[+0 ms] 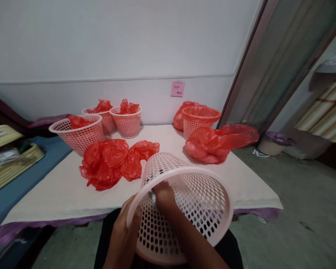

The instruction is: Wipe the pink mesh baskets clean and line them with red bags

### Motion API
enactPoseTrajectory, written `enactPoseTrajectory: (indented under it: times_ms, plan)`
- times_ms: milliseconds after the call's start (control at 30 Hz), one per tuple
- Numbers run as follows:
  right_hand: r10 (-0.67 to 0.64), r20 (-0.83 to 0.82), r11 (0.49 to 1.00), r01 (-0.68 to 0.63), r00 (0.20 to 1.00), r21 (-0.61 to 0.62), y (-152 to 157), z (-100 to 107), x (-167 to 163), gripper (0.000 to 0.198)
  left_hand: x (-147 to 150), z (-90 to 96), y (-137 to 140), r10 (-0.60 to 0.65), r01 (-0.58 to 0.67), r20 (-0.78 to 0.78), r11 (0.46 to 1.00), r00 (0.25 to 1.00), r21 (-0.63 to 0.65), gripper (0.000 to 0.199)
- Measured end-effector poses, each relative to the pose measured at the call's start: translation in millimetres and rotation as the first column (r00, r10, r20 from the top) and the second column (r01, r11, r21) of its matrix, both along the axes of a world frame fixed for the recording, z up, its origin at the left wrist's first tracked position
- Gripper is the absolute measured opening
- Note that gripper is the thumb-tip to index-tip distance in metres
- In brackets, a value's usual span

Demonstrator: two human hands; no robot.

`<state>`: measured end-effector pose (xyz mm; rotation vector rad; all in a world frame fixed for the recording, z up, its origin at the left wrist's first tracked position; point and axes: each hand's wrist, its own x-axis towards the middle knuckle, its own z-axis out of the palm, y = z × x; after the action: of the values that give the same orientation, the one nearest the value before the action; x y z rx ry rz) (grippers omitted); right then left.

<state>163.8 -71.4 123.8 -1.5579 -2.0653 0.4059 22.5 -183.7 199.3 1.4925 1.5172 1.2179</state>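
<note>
A pale pink perforated plastic wastebasket (203, 170) lies tilted over my lap at the table's front edge, its mouth facing me. My left hand (130, 216) grips its left side by the rim, fingers against the outer wall. Deep inside the basket is my right hand (165, 196), its fingers curled near the left wall. A small pale, shiny thing shows beside those fingers, too blurred to name. Crumpled red plastic bags (109, 160) lie on the table beyond the basket, to the left.
Several similar baskets (127, 125) holding red bags stand at the back left. A basket lined with red plastic (198, 125) stands back right, beside full-looking red bags (207, 145). A pink note (177, 89) is on the wall. A bin (271, 145) stands on the floor.
</note>
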Motion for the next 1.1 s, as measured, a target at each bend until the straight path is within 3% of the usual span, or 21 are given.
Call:
enactPoseTrajectory:
  times_ms: [200, 367, 433, 500, 600, 733, 833, 967, 1033, 1100]
  plan:
    - [-0.182, 0.025, 0.974, 0.184, 0.983, -0.13, 15.3, 0.2, 24.1, 0.037, 1.4, -4.6, 1.7, -0.024, 0.03, -0.068, 0.996, 0.997, 0.089, 0.041]
    - [-0.008, -0.086, 0.99, -0.004, 0.996, -0.144, -20.8, 26.3, 17.0, 0.038, 5.9, -1.2, 8.7, 0.013, -0.007, -0.044, 0.991, 0.999, 0.136, 0.04]
    - [0.112, -0.148, 0.988, -0.126, 0.983, -0.09, -45.6, 36.7, 12.7, 0.03, 4.9, 1.5, 11.4, 0.041, -0.037, -0.028, 0.991, 0.999, 0.128, 0.04]
    - [0.185, -0.105, 0.98, -0.192, 0.977, -0.052, -66.2, 43.3, 14.8, 0.02, 2.4, 4.6, 14.1, 0.069, -0.067, -0.013, 0.99, 0.998, 0.123, 0.042]
    - [0.18, 0.153, 0.983, -0.172, 0.972, -0.067, -77.5, 45.4, 32.4, 0.015, -1.3, 9.0, 17.8, 0.08, -0.079, -0.007, 0.989, 0.997, 0.128, 0.044]
    - [0.046, 0.388, 0.996, -0.014, 0.92, -0.086, -71.9, 47.3, 59.7, 0.024, -1.6, 12.8, 20.0, 0.081, -0.077, -0.024, 0.988, 0.996, 0.134, 0.041]
    - [0.063, 0.251, 0.994, -0.038, 0.966, -0.1, -84.2, 58.3, 57.7, 0.02, 0.3, 14.0, 20.0, 0.079, -0.075, -0.024, 0.988, 0.997, 0.135, 0.039]
    - [0.312, -0.005, 0.944, -0.31, 0.95, -0.117, -118.2, 74.1, 32.2, 0.019, 0.4, 15.4, 20.5, 0.088, -0.086, -0.004, 0.988, 0.996, 0.125, 0.04]
    - [0.357, 0.042, 0.929, -0.35, 0.933, -0.125, -125.8, 75.9, 26.4, 0.02, -0.7, 16.6, 20.6, 0.097, -0.097, 0.006, 0.988, 0.995, 0.119, 0.041]
    - [0.302, 0.213, 0.948, -0.269, 0.929, -0.169, -123.3, 74.2, 30.9, 0.018, -1.8, 17.8, 20.5, 0.089, -0.091, 0.015, 0.988, 0.996, 0.125, 0.043]
